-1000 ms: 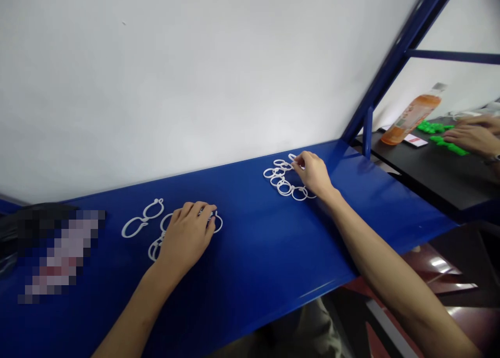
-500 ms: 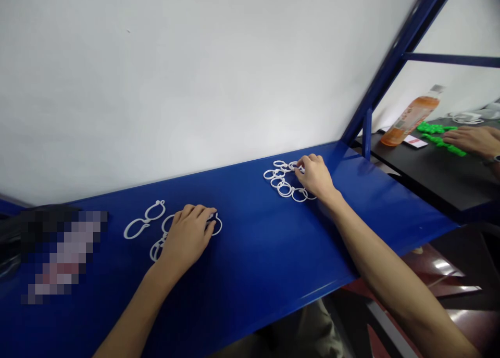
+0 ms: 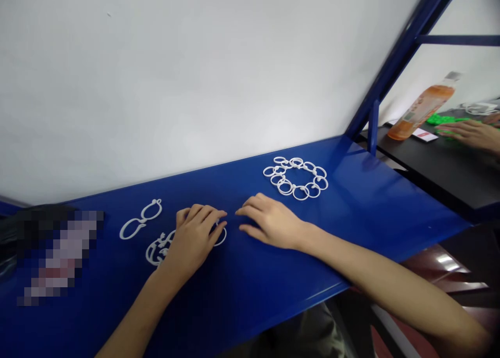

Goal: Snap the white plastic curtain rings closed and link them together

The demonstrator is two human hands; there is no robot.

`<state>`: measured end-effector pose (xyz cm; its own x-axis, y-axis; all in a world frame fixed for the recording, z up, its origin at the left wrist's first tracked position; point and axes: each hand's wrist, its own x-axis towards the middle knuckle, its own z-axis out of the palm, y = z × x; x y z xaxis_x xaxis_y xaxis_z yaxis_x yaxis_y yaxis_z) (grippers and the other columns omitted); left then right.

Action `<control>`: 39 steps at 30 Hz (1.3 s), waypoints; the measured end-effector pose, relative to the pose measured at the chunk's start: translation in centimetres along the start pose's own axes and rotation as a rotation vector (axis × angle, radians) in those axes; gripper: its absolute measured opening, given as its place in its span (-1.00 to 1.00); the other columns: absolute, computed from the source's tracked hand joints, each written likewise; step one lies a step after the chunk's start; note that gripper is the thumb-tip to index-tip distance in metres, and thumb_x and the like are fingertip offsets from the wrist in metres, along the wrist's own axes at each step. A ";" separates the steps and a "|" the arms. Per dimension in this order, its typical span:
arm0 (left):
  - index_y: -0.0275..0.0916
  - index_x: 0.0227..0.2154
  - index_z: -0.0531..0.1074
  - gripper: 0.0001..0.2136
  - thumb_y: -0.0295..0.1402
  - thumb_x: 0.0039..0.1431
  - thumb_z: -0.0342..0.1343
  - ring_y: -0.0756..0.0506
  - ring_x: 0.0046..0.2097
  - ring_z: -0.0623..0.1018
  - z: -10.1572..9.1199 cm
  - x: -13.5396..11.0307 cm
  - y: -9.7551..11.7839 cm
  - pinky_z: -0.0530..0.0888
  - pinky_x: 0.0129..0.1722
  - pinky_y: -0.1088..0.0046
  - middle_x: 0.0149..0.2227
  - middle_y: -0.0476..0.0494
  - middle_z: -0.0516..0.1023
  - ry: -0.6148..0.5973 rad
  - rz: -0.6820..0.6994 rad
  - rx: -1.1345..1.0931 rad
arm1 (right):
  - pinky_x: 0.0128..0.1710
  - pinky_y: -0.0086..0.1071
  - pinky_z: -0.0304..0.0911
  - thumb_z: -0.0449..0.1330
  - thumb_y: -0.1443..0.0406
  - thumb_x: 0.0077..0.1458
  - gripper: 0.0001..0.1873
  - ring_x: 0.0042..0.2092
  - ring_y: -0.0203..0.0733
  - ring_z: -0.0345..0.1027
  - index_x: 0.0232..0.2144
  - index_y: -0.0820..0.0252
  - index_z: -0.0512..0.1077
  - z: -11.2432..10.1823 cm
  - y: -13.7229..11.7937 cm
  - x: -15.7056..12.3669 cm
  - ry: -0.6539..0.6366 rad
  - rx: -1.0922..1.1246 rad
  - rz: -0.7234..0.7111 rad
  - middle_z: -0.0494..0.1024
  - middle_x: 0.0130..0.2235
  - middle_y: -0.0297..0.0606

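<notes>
My left hand (image 3: 193, 239) lies palm down on a small pile of white plastic rings (image 3: 157, 250), its curled fingertips pressing a ring (image 3: 222, 237) against the blue table (image 3: 265, 275). My right hand (image 3: 269, 221) hovers just right of it, fingers stretched out toward the left hand and holding nothing. A circle of several linked white rings (image 3: 297, 177) lies further back on the right, apart from both hands. A linked pair of white rings (image 3: 140, 220) rests left of my left hand.
A white wall stands behind the table. A blue frame post (image 3: 394, 61) rises at the right. Beyond it, a black table (image 3: 429, 160) carries an orange drink bottle (image 3: 424, 108) and green parts (image 3: 443, 119), with another person's hand (image 3: 471, 133) on them. A blurred patch (image 3: 54, 254) lies far left.
My right hand has left the ring circle at the back right and moved left and nearer, close to my left hand. The ring circle now lies fully uncovered. The left hand stays on its pile.
</notes>
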<state>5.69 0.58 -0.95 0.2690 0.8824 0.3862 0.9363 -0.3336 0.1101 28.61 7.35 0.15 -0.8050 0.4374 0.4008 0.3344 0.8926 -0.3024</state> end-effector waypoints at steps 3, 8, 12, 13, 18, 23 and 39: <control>-0.14 -0.14 0.52 -0.84 -0.33 0.34 0.05 -0.21 -0.10 0.51 0.1 0.0 0.1 0.24 -0.04 0.16 -0.16 -0.14 0.63 -0.008 0.005 0.003 | -0.03 -0.17 0.34 0.17 0.13 0.31 -0.60 -0.08 -0.08 0.36 0.05 0.28 0.46 0.9 -0.9 0.0 -0.128 0.008 -0.088 0.49 0.01 -0.05; -0.15 -0.13 0.51 -0.82 -0.34 0.35 0.02 -0.20 -0.11 0.54 0.2 0.0 -0.3 0.26 -0.05 0.17 -0.13 -0.14 0.63 0.004 -0.011 0.022 | -0.08 -0.20 0.29 0.16 0.09 0.31 -0.65 -0.08 -0.08 0.32 -0.02 0.17 0.51 1.6 -1.1 -0.2 -0.211 -0.013 -0.172 0.46 0.03 -0.10; -0.17 -0.10 0.51 -0.79 -0.34 0.37 -0.02 -0.22 -0.09 0.55 0.2 0.0 -0.6 0.30 -0.05 0.17 -0.12 -0.16 0.63 0.008 -0.064 0.034 | -0.10 -0.23 0.25 0.12 0.13 0.34 -0.71 -0.11 -0.11 0.30 -0.12 0.19 0.52 1.8 -1.0 -0.1 -0.225 -0.042 -0.152 0.47 -0.04 -0.15; -0.17 -0.10 0.51 -0.79 -0.34 0.37 -0.03 -0.22 -0.09 0.55 0.3 0.0 -0.7 0.32 -0.06 0.17 -0.11 -0.16 0.63 0.010 -0.085 0.029 | -0.11 -0.24 0.25 0.12 0.14 0.35 -0.72 -0.11 -0.12 0.29 -0.13 0.19 0.51 1.8 -0.9 -0.1 -0.231 -0.048 -0.142 0.47 -0.05 -0.15; -0.17 -0.11 0.49 -0.77 -0.26 0.36 -0.04 -0.15 -0.15 0.59 0.2 0.1 -0.9 0.43 -0.10 0.28 -0.13 -0.12 0.61 0.038 -0.214 -0.110 | -0.11 -0.23 0.23 0.11 0.11 0.35 -0.64 -0.11 -0.10 0.29 0.01 0.24 0.46 1.7 -1.1 0.0 -0.242 -0.069 -0.131 0.45 -0.02 -0.11; -0.15 -0.14 0.49 -0.79 -0.20 0.33 0.02 -0.07 -0.28 0.60 0.0 0.2 -0.7 0.49 -0.22 0.40 -0.17 -0.07 0.60 0.076 -0.251 -0.241 | -0.11 -0.20 0.20 0.05 0.04 0.37 -0.50 -0.10 -0.06 0.27 0.24 0.06 0.30 2.3 -1.7 0.0 -0.213 -0.120 -0.180 0.40 0.07 -0.10; -0.18 -0.17 0.49 -0.80 -0.27 0.37 -0.02 -0.08 -0.21 0.61 0.1 0.3 -0.1 0.50 -0.16 0.41 -0.18 -0.10 0.60 0.097 -0.170 -0.233 | -0.13 -0.30 0.25 0.05 0.19 0.40 -0.75 -0.14 -0.17 0.38 -0.14 0.21 0.45 1.9 -0.6 0.3 -0.133 -0.026 -0.086 0.56 -0.10 -0.19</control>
<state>5.70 0.92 -0.93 0.0793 0.9002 0.4283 0.8862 -0.2604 0.3832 27.23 6.75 -1.17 -0.8884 0.3427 0.3054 0.2727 0.9293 -0.2492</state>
